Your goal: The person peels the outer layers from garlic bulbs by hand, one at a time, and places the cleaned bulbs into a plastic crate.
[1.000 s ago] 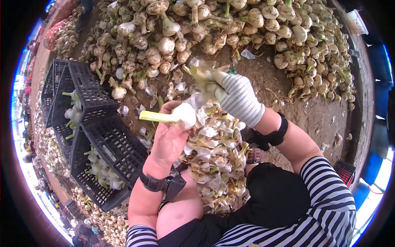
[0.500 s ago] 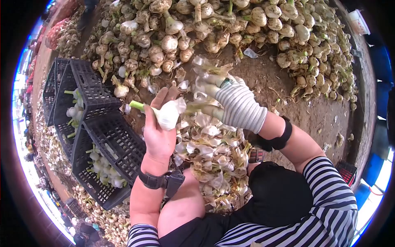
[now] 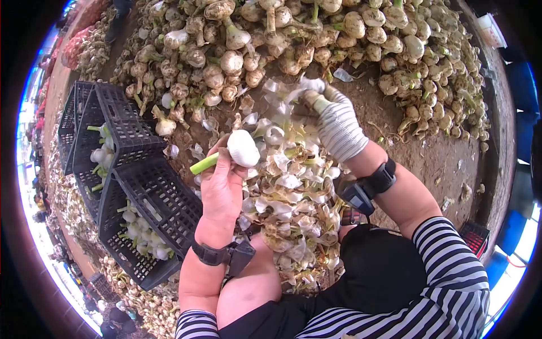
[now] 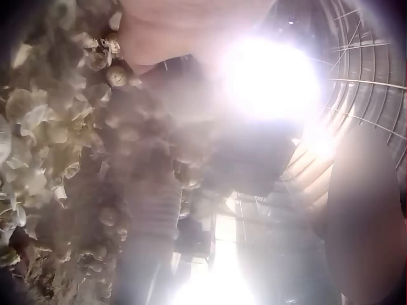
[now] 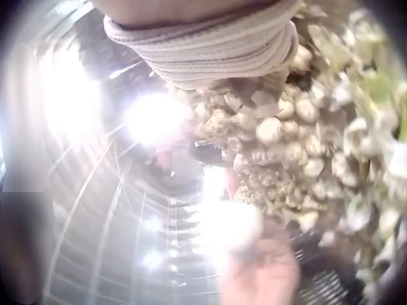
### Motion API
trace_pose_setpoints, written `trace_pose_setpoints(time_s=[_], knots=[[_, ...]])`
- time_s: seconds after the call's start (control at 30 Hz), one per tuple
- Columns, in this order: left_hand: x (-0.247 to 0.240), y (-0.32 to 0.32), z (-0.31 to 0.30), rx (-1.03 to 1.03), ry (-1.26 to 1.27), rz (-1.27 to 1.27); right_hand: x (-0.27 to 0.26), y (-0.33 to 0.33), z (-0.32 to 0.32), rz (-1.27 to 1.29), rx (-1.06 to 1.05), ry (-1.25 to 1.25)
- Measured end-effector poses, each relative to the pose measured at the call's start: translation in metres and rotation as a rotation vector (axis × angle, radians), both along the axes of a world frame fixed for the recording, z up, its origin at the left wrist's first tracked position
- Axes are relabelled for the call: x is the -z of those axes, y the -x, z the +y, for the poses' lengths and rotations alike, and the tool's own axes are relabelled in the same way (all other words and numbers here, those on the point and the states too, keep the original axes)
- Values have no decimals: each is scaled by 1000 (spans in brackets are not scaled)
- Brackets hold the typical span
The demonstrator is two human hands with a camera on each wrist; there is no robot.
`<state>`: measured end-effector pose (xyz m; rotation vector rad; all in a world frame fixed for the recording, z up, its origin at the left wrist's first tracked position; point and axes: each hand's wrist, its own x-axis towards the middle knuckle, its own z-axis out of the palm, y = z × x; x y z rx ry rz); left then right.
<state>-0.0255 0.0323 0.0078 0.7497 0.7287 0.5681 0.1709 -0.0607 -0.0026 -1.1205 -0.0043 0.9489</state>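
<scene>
My bare left hand [image 3: 222, 186] grips a peeled white garlic bulb [image 3: 243, 148], its cut green stem [image 3: 204, 163] pointing out to the left. Beyond and to the right is my right hand [image 3: 337, 124] in a white knitted glove, its fingers blurred and stretched out forward. Papery garlic skins [image 3: 278, 93] show by those fingertips, over the ground. A heap of peeled skins [image 3: 291, 198] lies below, between the two arms. Glare and blur wash out much of both wrist views; the ribbed glove [image 5: 210, 47] crosses the top of the right one.
A large pile of unpeeled garlic [image 3: 231, 59] spreads across the far side. At the left stand black plastic crates [image 3: 155, 195] holding peeled bulbs [image 3: 141, 231]. A wooden edge [image 3: 497, 147] borders the ground at the right, with a white bucket [image 3: 490, 29] at its far end.
My left hand drew the bulb toward me and turned from a palm-up hold to a grip with the bulb on top. My right hand moved away from the bulb, and the skins separated from it.
</scene>
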Motion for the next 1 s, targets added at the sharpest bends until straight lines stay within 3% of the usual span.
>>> trace_pose_setpoints(time_s=[0.03,0.07,0.1,0.17,0.2,0.23,0.3,0.33,0.37,0.43,0.47,0.5,0.57,0.6,0.63,0.67,0.7,0.77,0.8,0.83,0.87,0.9,0.97,1.0], knots=[[-1,1,2,27,-35,-22,9,-5,-3,-104,8,-17],[-1,0,2,18,-62,-16,1,2,-2,-428,-6,55],[0,0,0,19,-62,-17,-4,12,-3,-428,-5,55],[1,-2,-5,71,-184,61,-11,32,-7,-484,-234,-121],[-2,-5,-7,89,-207,50,-30,34,-10,-401,-445,-72],[-1,-4,-7,93,-207,50,-22,34,-11,-397,-441,11],[3,6,-1,28,217,-279,-25,14,-10,-81,-286,-34],[4,9,2,-45,309,-271,-22,3,-10,-79,-195,26],[4,11,6,-28,346,-334,-23,-2,-9,-73,-156,-74],[2,10,8,24,439,-430,-28,11,-7,-340,-108,-104],[3,9,7,-43,385,-341,-22,24,-1,-514,-139,-240],[5,4,4,-95,341,-260,-1,31,-5,-1122,-341,-76],[-5,4,17,-77,162,-327,-19,34,-13,-1238,-692,-159],[-5,12,44,-235,138,-307,-2,29,-17,-1537,-558,-100],[-13,27,72,-345,92,-470,20,23,-25,-1830,-423,-49],[-20,52,103,-106,242,-846,31,4,-36,-1622,-387,213],[-46,50,103,-193,46,-878,37,-22,-44,-1394,-342,439],[-47,75,122,-270,3,-834,33,-83,-60,-1503,-85,981],[-40,68,115,-284,9,-746,41,-100,-74,-1538,193,1002],[-29,61,102,-298,15,-658,48,-120,-89,-1560,116,1405],[-19,53,87,-241,56,-553,65,-143,-98,-1508,188,1569],[-13,39,71,-89,139,-582,76,-158,-107,-1448,323,1610],[4,30,55,-24,236,-471,65,-177,-119,-915,286,1442],[3,23,47,-26,230,-362,55,-179,-118,-919,281,1439]])
